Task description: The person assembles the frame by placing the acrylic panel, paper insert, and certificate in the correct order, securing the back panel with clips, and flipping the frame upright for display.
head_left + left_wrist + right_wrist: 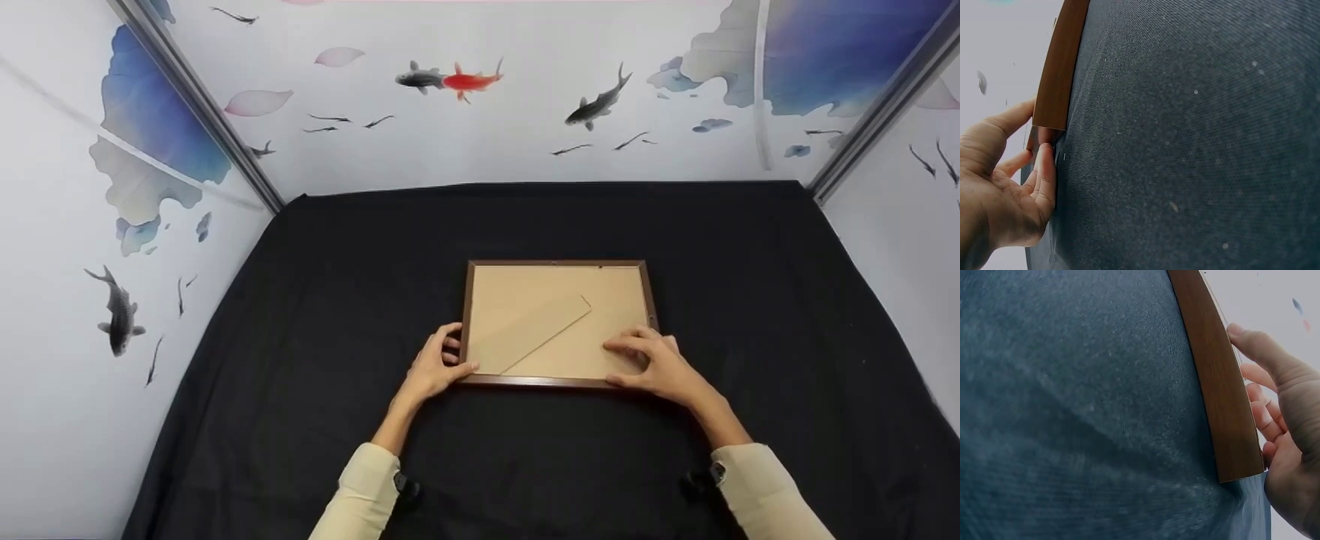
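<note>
A picture frame (555,322) lies face down on the black cloth, its tan backing board up and brown border around it. A diagonal cut-line with a short hooked end marks the support flap on the board. At the near left corner my left hand (435,367) grips the frame, thumb over the top edge, fingers along the left side. My right hand (660,365) rests at the near right corner, thumb on the near border and index finger reaching onto the board. Both wrist views show the frame's brown near side (1060,73) beside the hands.
Black cloth (337,300) covers the table and shows some wrinkles. White panels (525,142) printed with fish and leaves stand at the back and both sides, joined by metal posts (202,97). Light sleeves (360,487) cover both forearms.
</note>
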The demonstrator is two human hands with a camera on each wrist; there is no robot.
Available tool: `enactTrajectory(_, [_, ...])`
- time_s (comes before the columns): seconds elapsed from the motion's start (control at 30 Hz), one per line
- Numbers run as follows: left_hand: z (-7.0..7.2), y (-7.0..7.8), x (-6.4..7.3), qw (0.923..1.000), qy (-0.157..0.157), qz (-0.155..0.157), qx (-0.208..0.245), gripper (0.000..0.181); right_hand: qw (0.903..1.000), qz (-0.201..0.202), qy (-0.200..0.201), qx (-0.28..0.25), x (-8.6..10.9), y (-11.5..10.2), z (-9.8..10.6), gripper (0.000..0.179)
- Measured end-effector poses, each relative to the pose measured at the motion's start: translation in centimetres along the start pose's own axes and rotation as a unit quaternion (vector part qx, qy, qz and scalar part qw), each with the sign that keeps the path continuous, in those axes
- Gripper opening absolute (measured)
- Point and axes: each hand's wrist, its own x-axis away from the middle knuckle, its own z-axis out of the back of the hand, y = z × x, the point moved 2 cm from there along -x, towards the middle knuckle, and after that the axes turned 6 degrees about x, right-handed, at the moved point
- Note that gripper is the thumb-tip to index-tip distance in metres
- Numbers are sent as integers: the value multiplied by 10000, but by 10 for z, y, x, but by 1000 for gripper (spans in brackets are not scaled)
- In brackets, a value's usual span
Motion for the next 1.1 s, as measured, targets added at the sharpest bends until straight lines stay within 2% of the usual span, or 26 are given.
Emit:
enactTrajectory(0.27, [1,1,-2,10000,12,-36,-36,74,9998,-209,7,-21,0,-2,0,47])
enactTrajectory(0.6, [0,0,0,9999,-93,-33,136,74,9990,-398,-110,-158,-2,-6,0,41])
enactTrajectory(1.1, [-1,2,0,9999,-43,75,69,73,9973,-666,-223,216,-9,-17,1,36])
